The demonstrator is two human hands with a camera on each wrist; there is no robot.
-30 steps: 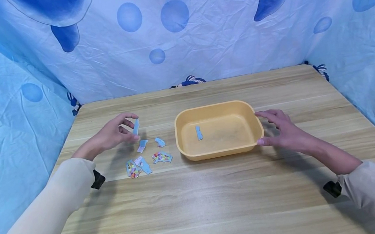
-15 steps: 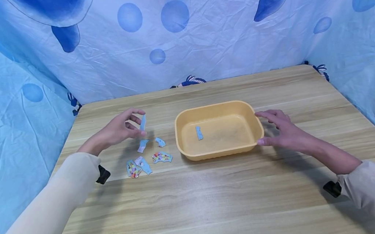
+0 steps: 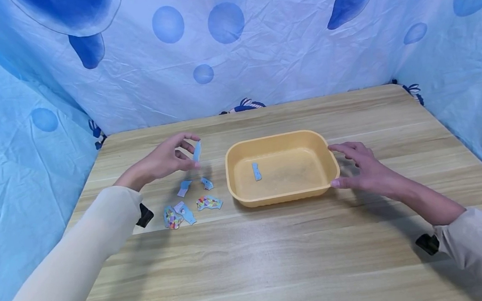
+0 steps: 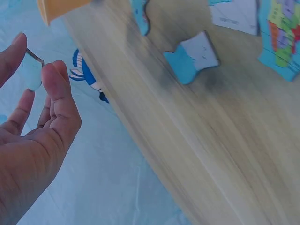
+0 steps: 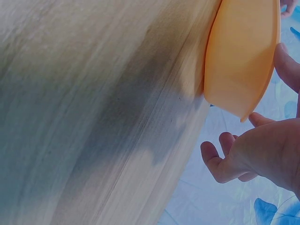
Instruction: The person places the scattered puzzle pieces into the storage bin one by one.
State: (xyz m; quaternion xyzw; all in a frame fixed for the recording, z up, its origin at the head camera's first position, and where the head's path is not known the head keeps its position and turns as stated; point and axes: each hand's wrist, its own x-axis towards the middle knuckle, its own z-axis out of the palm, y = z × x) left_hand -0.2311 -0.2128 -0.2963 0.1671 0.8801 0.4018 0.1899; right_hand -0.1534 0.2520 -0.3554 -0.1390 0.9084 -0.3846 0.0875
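My left hand [image 3: 167,158] pinches a light blue puzzle piece [image 3: 197,151] on edge between thumb and fingers, raised over the table left of the yellow plastic tray [image 3: 284,195]. In the left wrist view the same puzzle piece [image 4: 32,70] shows between the fingertips. Inside the tray lies one narrow blue puzzle piece [image 3: 257,171]. At the tray's right end my right hand [image 3: 363,167] touches the rim with spread thumb and index finger. The right wrist view shows the thumb on the tray's rim [image 5: 275,56], the other fingers loosely bent off it.
Several puzzle pieces lie left of the tray: a blue-and-lilac piece [image 3: 184,188], a small blue piece [image 3: 207,183], a multicoloured piece [image 3: 209,202] and an overlapping pair [image 3: 172,218]. A blue sea-print curtain [image 3: 236,84] borders the wooden table [image 3: 258,262] behind and at both sides.
My left hand has carried the pinched puzzle piece to the right and slightly away, closer to the tray. The right hand and the tray have stayed in place.
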